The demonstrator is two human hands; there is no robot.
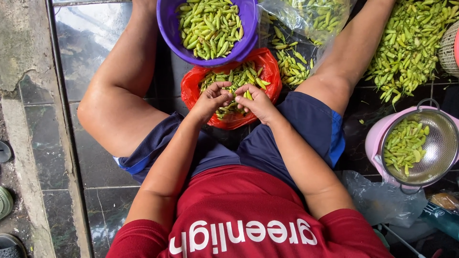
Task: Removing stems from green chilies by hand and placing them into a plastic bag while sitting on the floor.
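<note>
I sit on a dark tiled floor with legs spread. My left hand (212, 99) and my right hand (256, 101) meet over a red plastic bag (191, 88) that holds green chili peppers (241, 75). Both hands pinch one pepper between their fingertips. Just beyond the bag stands a purple bowl (168, 28) heaped with more green peppers.
A clear plastic bag of peppers (311, 19) lies at the top right, beside a loose pile of peppers (411, 43) on the floor. A metal colander (442, 143) with peppers sits in a pink basin (375, 141) at right. A concrete ledge (24, 119) runs along the left.
</note>
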